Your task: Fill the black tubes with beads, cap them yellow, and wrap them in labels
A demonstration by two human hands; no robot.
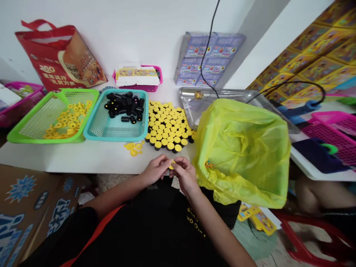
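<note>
Fingers of the left hand (157,168) and the right hand (185,172) are pinching one small yellow piece (172,165) between them. They are holding it past the near right corner of the blue basket (116,129), on the person's side. Hands are covering part of it, so I cannot tell if a black bit is hiding under it. Lots of yellow-topped pieces (168,128) are standing just right of the blue basket. Black pieces (124,105) are lying inside it, and loose yellow rings (130,146) are lying just in front of it. For good work, I think both thumbs should be pressing softly and evenly, so the piece is not bending or slipping. Knuckles should be pointing away from the standing pieces, so none are tipping over.
</note>
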